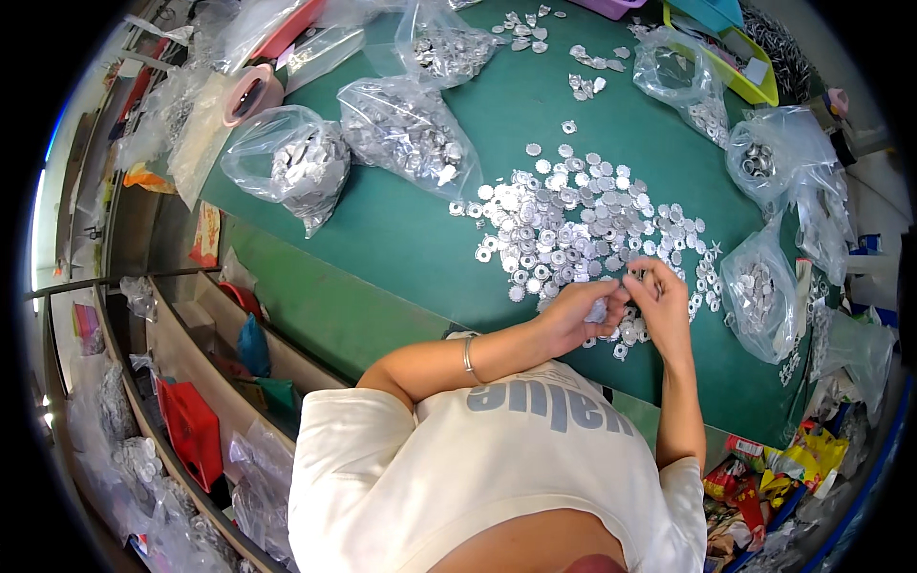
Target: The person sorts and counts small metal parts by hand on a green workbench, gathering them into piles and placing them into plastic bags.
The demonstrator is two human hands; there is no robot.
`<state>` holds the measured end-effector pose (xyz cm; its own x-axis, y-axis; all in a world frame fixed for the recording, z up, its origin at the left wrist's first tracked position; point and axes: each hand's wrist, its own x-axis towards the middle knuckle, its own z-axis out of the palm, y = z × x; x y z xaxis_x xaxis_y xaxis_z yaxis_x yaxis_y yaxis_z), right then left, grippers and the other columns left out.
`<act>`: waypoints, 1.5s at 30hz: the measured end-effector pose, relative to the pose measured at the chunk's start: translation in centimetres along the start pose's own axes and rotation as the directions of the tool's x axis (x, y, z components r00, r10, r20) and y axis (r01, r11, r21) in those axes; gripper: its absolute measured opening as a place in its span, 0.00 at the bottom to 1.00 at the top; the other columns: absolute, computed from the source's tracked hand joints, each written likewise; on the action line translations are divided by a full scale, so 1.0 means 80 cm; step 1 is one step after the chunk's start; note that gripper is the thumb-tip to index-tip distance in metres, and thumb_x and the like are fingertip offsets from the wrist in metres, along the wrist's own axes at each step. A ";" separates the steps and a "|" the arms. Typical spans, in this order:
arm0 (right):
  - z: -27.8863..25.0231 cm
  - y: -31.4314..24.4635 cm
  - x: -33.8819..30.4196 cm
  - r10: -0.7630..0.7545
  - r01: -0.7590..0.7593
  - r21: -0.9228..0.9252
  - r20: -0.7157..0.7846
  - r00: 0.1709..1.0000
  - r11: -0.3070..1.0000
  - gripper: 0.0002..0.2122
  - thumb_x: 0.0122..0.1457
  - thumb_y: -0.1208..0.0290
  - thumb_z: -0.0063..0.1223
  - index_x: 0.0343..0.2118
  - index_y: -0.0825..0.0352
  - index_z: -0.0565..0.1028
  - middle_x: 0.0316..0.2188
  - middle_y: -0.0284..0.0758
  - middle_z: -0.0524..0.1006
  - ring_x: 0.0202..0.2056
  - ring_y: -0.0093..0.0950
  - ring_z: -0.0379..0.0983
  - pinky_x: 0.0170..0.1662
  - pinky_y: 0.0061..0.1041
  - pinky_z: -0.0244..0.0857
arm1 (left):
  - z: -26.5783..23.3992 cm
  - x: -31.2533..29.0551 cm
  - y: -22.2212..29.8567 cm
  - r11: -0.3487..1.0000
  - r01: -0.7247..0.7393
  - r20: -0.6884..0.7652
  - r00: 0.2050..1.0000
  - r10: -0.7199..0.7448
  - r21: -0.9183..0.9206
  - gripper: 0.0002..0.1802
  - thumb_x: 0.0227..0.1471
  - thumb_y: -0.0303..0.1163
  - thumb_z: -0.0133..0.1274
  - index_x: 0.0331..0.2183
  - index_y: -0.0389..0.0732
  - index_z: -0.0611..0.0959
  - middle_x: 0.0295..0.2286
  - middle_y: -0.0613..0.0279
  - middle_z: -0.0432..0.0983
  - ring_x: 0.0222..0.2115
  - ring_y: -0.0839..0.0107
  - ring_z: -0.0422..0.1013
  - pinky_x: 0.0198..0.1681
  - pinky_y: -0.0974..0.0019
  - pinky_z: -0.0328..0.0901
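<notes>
Over the near edge of a large heap of small silver scalloped metal discs, my two hands come close together. My left hand is curled, with a small silver metal piece in its palm and fingers. My right hand has thumb and fingers pinched together just beside the left fingertips. What the right hand pinches is too small to make out. Several loose discs lie under and between the hands on the green tabletop.
Clear plastic bags of metal parts stand at the left, the far middle and the right. Small piles of parts lie farther back. A yellow-green tray and a pink round container stand near the table's edges. Open drawers are at left.
</notes>
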<state>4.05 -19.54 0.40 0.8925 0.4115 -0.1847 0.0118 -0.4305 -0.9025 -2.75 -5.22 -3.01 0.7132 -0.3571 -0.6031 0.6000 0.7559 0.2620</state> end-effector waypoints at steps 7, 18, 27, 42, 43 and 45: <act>0.065 -0.006 0.062 -0.401 0.362 -0.591 0.071 0.913 0.721 0.14 0.43 0.68 0.61 0.35 0.63 0.76 0.22 0.37 0.73 0.23 0.36 0.70 0.25 0.31 0.62 | -0.034 -0.059 0.035 0.773 -0.366 0.070 0.919 0.388 0.519 0.14 0.59 0.33 0.41 0.38 0.36 0.77 0.18 0.69 0.67 0.17 0.83 0.57 0.19 0.80 0.53; 0.038 -0.003 0.034 0.049 -0.021 0.197 -0.138 0.989 0.980 0.07 0.51 0.74 0.57 0.23 0.66 0.70 0.18 0.20 0.58 0.24 0.12 0.52 0.26 0.14 0.47 | -0.064 -0.061 0.094 -0.023 -0.330 0.233 0.615 0.753 0.944 0.10 0.52 0.26 0.50 0.38 0.38 0.78 0.26 0.65 0.74 0.19 0.79 0.64 0.22 0.74 0.60; 0.086 -0.053 0.009 -0.131 0.133 -0.082 0.020 0.991 0.988 0.05 0.51 0.76 0.55 0.31 0.68 0.73 0.15 0.21 0.60 0.19 0.15 0.56 0.22 0.14 0.49 | -0.044 -0.053 0.079 0.998 -0.046 0.046 0.998 0.049 -0.053 0.20 0.57 0.42 0.42 0.41 0.36 0.76 0.36 0.58 0.75 0.38 0.69 0.73 0.35 0.67 0.71; 0.074 -0.026 0.008 0.082 -0.166 0.393 0.222 0.972 0.904 0.11 0.52 0.82 0.47 0.40 0.69 0.72 0.26 0.24 0.65 0.22 0.12 0.56 0.23 0.12 0.49 | -0.080 -0.263 0.285 0.096 -0.902 -0.303 -0.040 0.952 0.421 0.17 0.53 0.39 0.48 0.41 0.40 0.77 0.41 0.71 0.70 0.37 0.78 0.59 0.42 0.67 0.54; 0.071 -0.025 0.006 0.152 -0.248 0.465 0.234 0.960 0.850 0.12 0.52 0.83 0.46 0.41 0.69 0.71 0.27 0.25 0.66 0.22 0.12 0.56 0.23 0.12 0.49 | -0.089 -0.267 0.298 0.129 -0.904 -0.360 -0.029 0.932 0.408 0.16 0.54 0.38 0.48 0.41 0.38 0.77 0.41 0.68 0.70 0.38 0.76 0.60 0.44 0.68 0.55; 0.071 -0.021 0.007 0.139 -0.282 0.663 0.261 0.955 0.694 0.13 0.54 0.80 0.45 0.44 0.74 0.67 0.26 0.28 0.63 0.23 0.16 0.57 0.22 0.14 0.49 | -0.129 -0.263 0.311 0.013 -0.853 -0.230 -0.126 0.965 0.522 0.14 0.54 0.32 0.49 0.41 0.35 0.76 0.39 0.61 0.71 0.39 0.74 0.65 0.46 0.72 0.57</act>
<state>1.97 -14.00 -0.41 0.7366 0.5429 -0.4033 -0.5422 0.1176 -0.8320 -6.55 26.77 8.46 0.4058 0.9006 0.1559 -0.4112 0.0276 0.9111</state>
